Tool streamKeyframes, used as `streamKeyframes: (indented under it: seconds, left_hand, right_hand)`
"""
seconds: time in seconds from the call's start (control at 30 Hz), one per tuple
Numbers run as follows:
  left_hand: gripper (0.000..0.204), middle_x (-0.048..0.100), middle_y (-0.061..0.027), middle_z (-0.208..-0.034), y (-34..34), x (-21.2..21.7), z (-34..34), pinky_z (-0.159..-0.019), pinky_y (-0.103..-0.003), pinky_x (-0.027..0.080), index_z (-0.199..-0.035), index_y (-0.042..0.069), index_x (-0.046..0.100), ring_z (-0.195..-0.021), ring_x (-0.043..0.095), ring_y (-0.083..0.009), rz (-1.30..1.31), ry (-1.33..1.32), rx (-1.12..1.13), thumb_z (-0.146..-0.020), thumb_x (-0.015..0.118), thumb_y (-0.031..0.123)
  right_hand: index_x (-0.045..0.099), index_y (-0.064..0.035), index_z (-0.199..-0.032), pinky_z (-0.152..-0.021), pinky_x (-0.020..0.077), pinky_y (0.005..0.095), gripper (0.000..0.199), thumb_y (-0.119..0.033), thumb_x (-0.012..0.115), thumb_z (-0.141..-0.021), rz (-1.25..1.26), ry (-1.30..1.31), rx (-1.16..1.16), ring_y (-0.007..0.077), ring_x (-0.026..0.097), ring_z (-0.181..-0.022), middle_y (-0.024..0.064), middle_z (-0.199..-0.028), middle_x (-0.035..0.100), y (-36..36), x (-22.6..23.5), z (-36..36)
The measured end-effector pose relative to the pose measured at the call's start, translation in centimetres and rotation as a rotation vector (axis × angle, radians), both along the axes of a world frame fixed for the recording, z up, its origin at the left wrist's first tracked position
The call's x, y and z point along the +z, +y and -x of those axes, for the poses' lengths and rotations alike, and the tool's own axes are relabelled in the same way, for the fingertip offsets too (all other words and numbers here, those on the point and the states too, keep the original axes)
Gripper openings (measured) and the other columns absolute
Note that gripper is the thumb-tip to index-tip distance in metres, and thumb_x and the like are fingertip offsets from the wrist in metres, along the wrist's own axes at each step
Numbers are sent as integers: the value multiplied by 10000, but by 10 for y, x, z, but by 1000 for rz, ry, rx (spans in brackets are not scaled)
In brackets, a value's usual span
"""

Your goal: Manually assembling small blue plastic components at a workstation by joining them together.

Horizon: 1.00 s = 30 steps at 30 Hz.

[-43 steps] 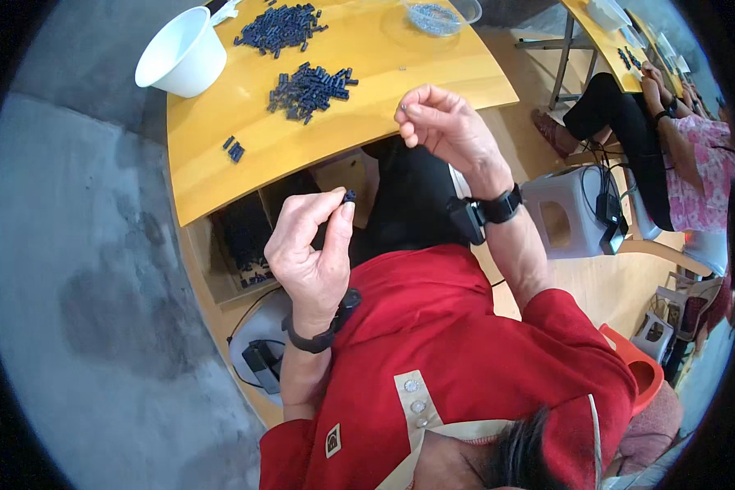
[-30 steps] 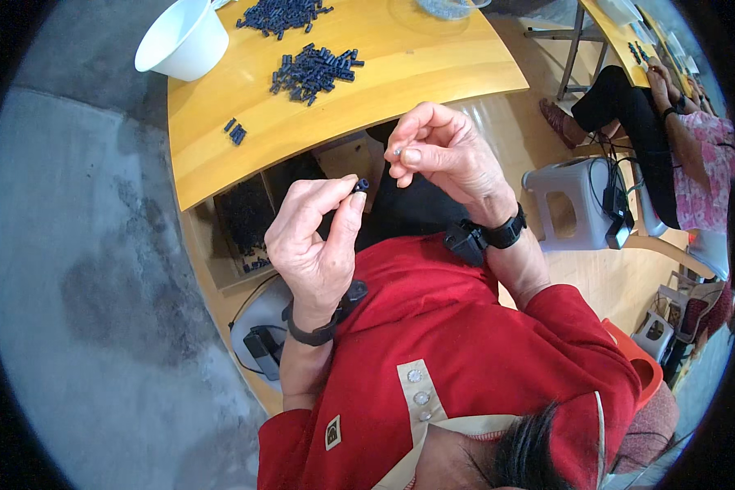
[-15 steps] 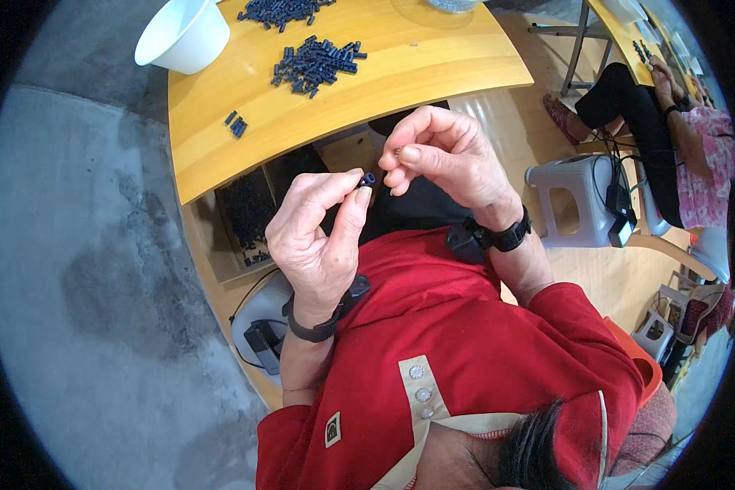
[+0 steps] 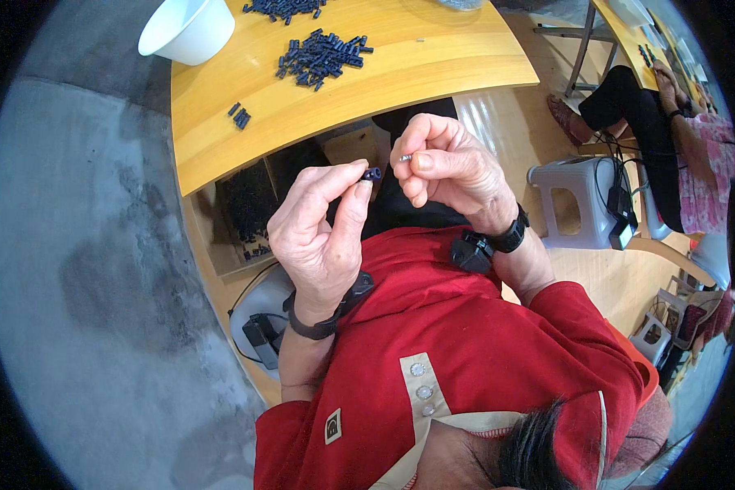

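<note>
Between thumb and forefinger, my left hand (image 4: 317,224) pinches a small dark blue plastic sleeve (image 4: 371,174), its round open end facing my right hand. My right hand (image 4: 457,167) pinches a tiny silvery metal pin (image 4: 406,158), whose tip pokes out past the fingertips; the rest is hidden. A short gap separates the pin from the sleeve. Both hands are raised above my lap, in front of the table's near edge. On the table lie a heap of similar dark pieces (image 4: 318,61) and, nearer the left edge, a few loose ones (image 4: 239,116).
A white tub (image 4: 189,33) stands at the table's (image 4: 433,69) far left, beside another heap of dark pieces (image 4: 284,8). Under the table is a box of dark pieces (image 4: 249,208). At right are a grey stool (image 4: 576,200) with cables and a seated person (image 4: 694,155) at another table.
My right hand has shifted slightly right, away from the sleeve, and the metal pin now shows more clearly at its fingertips. My left hand keeps its pinch on the sleeve, nearly still.
</note>
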<state>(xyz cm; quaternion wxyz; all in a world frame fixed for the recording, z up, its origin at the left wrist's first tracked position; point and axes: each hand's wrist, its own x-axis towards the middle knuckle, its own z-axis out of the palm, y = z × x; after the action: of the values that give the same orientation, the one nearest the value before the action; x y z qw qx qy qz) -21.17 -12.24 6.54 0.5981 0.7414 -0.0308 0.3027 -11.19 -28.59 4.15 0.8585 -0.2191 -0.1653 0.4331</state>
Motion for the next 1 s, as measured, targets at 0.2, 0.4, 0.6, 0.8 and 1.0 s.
streamKeyframes:
  seconds: [0.2,0.4,0.6,0.8,1.0]
  left_hand:
    - [198,679,-121,-884,1,-3,0,-632,-229,480,-993,-52,691,-734,607,-135,44,-1,-16,-809,674,-124]
    - [192,678,-107,-870,2,-4,0,-589,-222,469,-993,-49,691,-700,592,-120,-4,-55,-16,-811,684,-111]
    - [180,678,-104,-855,1,2,1,-573,-228,474,-979,-30,694,-675,601,-119,-98,-42,9,-813,689,-99]
    - [178,676,-104,-850,0,3,1,-562,-231,475,-974,-26,692,-656,598,-122,-96,-48,11,-811,693,-96]
    - [174,671,-102,-839,1,2,1,-548,-232,468,-972,-27,690,-638,590,-117,-113,-69,21,-813,689,-98]
  right_hand:
    - [671,-13,-944,-623,550,251,83,-33,700,-869,92,-252,-238,128,644,-714,83,-907,665,14,4,12]
    - [676,-21,-912,-634,540,238,74,-30,719,-853,181,-311,-300,109,627,-724,59,-908,651,14,4,13]
    - [672,-14,-907,-635,536,237,76,-36,721,-853,223,-381,-317,107,624,-719,60,-905,647,13,5,11]
    - [666,-5,-899,-630,531,239,68,-36,713,-862,150,-381,-329,110,620,-708,69,-894,641,14,6,11]
    - [660,-3,-904,-626,523,242,67,-38,705,-869,220,-448,-330,110,612,-706,69,-900,636,13,4,10]
